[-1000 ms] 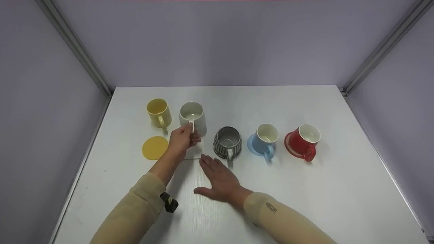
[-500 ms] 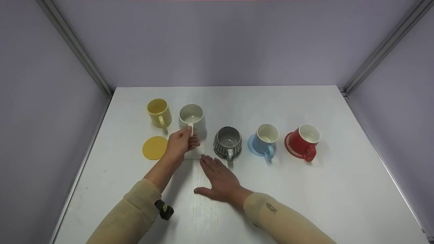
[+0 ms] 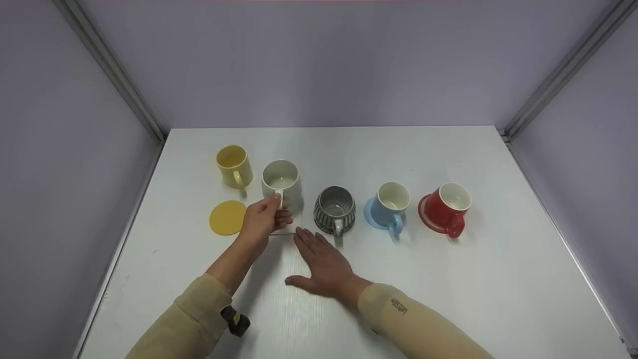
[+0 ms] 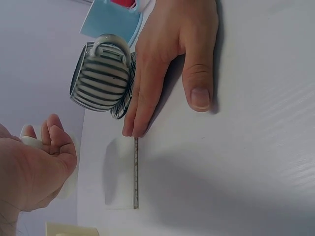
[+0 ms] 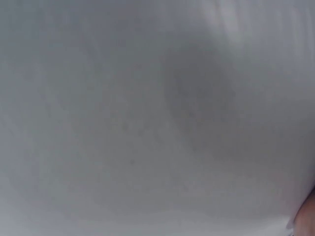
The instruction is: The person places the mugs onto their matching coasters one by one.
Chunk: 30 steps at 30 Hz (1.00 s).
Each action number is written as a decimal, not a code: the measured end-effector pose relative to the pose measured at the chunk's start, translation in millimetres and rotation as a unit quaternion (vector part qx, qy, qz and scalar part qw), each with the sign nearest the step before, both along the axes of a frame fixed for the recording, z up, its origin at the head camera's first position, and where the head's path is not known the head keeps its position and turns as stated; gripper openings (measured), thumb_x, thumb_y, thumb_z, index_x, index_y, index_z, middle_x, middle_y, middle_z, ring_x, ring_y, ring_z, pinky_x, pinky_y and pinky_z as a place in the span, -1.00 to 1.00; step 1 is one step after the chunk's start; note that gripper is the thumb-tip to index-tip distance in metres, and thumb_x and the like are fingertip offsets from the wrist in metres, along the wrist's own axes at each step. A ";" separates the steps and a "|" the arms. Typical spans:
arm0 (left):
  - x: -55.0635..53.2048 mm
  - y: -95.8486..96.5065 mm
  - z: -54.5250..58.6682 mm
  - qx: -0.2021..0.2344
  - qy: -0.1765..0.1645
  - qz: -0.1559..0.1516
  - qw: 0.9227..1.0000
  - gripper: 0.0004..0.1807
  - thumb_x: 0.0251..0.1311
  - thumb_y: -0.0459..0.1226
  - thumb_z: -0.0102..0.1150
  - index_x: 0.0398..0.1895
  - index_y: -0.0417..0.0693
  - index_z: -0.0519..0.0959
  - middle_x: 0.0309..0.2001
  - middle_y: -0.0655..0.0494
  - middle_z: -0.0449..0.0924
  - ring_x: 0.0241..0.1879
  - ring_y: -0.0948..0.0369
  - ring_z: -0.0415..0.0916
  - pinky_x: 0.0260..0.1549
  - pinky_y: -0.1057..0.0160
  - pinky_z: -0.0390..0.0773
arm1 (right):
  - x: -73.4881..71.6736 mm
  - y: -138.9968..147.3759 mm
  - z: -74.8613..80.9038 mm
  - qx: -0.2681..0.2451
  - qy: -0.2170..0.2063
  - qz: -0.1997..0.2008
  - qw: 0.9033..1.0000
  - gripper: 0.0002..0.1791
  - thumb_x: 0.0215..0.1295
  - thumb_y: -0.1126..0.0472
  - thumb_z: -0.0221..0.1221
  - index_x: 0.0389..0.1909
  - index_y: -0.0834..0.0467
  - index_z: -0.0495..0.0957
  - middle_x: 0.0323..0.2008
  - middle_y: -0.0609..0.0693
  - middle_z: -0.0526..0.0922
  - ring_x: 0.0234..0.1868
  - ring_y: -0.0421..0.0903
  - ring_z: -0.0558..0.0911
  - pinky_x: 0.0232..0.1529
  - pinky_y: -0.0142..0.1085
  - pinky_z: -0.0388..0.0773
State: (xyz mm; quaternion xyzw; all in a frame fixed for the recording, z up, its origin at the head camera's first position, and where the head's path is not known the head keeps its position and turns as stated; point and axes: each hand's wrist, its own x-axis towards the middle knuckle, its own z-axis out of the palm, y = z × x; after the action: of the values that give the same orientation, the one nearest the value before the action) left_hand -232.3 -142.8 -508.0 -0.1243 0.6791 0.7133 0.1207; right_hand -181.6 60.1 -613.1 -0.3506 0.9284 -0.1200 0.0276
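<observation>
My left hand (image 3: pixel 264 218) pinches the handle of a white mug (image 3: pixel 281 178), which is upright with its opening toward me. In the head view the mug overlaps the far part of a white square coaster (image 3: pixel 295 223); the left wrist view shows the coaster (image 4: pixel 120 172) bare, with the mug's shadow on it. My right hand (image 3: pixel 325 267) lies flat on the table, fingers straight, fingertips at the coaster's near right corner. Just beyond those fingers stands a grey striped mug (image 3: pixel 335 208). The right wrist view is mostly blurred tabletop.
A yellow mug (image 3: pixel 234 167) stands at the left behind a bare round yellow coaster (image 3: pixel 227 218). To the right, a blue mug (image 3: pixel 391 207) stands on a blue coaster (image 3: pixel 370 214) and a red mug (image 3: pixel 445 209) on a red coaster (image 3: pixel 426 219). Walls enclose the table's back and sides.
My left hand has drawn the white mug a little toward me, over the white coaster. The right hand and the other mugs have stayed where they were.
</observation>
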 end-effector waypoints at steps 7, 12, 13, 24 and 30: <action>5.5 -0.7 -3.5 -0.005 0.004 0.004 1.000 -0.45 0.69 -0.03 -0.07 0.10 -0.41 0.64 -0.15 -0.17 0.74 -0.22 0.15 0.74 -0.13 0.28 0.74 | 0.2 -0.6 0.6 0.005 -0.007 -0.006 1.000 0.17 0.43 -0.62 -0.18 0.71 0.19 -0.03 0.72 0.05 -0.08 0.71 -0.06 -0.07 0.66 -0.17 -0.13; 10.8 -1.2 -6.2 0.001 0.007 0.009 1.000 -0.47 0.69 -0.05 -0.05 0.04 -0.43 0.63 -0.20 -0.14 0.73 -0.24 0.15 0.73 -0.15 0.28 0.74 | 0.0 -1.1 -1.3 0.003 -0.014 -0.009 1.000 0.18 0.42 -0.64 -0.21 0.72 0.17 -0.04 0.73 0.03 -0.09 0.71 -0.08 -0.08 0.66 -0.18 -0.15; 11.7 -1.5 -7.1 0.001 0.006 0.010 1.000 -0.47 0.69 -0.05 -0.05 0.04 -0.43 0.63 -0.20 -0.13 0.73 -0.24 0.15 0.73 -0.14 0.27 0.75 | -0.1 -1.2 -1.5 0.002 -0.015 -0.009 1.000 0.18 0.42 -0.64 -0.21 0.72 0.17 -0.05 0.73 0.03 -0.09 0.71 -0.08 -0.09 0.66 -0.19 -0.15; 19.0 -4.3 -17.7 0.000 -0.005 0.009 1.000 -0.48 0.69 -0.05 -0.05 0.02 -0.42 0.64 -0.20 -0.12 0.73 -0.24 0.14 0.74 -0.13 0.25 0.74 | -0.6 -1.2 -3.5 0.007 -0.005 -0.013 1.000 0.18 0.42 -0.64 -0.20 0.72 0.16 -0.05 0.73 0.02 -0.09 0.71 -0.09 -0.08 0.66 -0.18 -0.13; 22.9 -6.3 -22.7 -0.003 -0.010 0.012 1.000 -0.48 0.69 -0.05 -0.04 0.00 -0.41 0.64 -0.20 -0.14 0.73 -0.25 0.13 0.74 -0.12 0.23 0.75 | 0.5 -1.2 -2.0 0.006 -0.006 -0.011 1.000 0.18 0.43 -0.63 -0.19 0.72 0.16 -0.07 0.73 0.02 -0.10 0.71 -0.08 -0.08 0.66 -0.17 -0.13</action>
State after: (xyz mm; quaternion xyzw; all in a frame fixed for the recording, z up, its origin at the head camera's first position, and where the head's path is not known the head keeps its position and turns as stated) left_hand -209.4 -149.2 -530.6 -0.1397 0.6788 0.7111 0.1188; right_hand -181.2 58.9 -615.2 -0.3397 0.9326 -0.1174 0.0341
